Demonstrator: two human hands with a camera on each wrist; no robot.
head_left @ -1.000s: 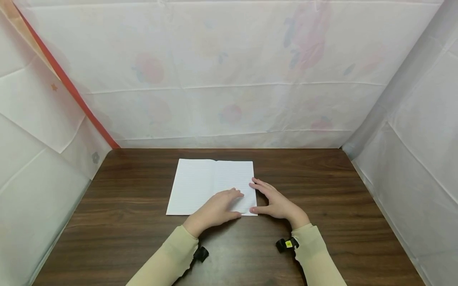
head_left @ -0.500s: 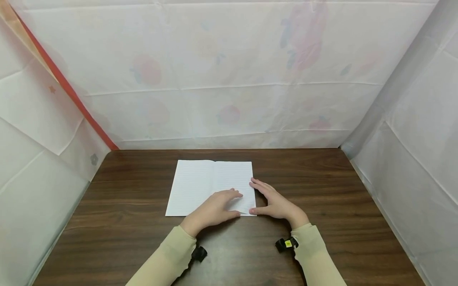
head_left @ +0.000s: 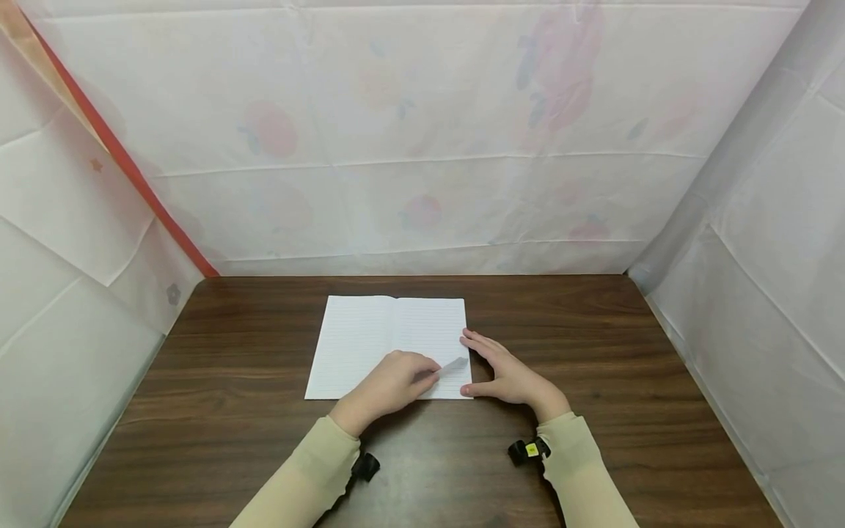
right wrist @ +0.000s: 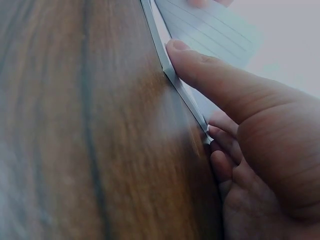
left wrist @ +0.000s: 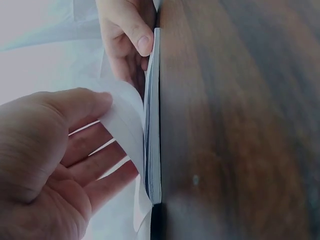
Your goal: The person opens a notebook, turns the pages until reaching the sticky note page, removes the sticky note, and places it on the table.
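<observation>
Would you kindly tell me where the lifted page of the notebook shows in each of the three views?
Head: lifted page just right of centre, pinched by the left hand over the notebook.
Left wrist: curling at centre beside the fingers.
Right wrist: lined sheet at top, right of centre.
Shared landmark: right hand bracing the notebook's right edge on the table.

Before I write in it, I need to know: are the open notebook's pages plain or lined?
Lined: the white notebook shows faint ruled lines, clearest in the right wrist view.
</observation>
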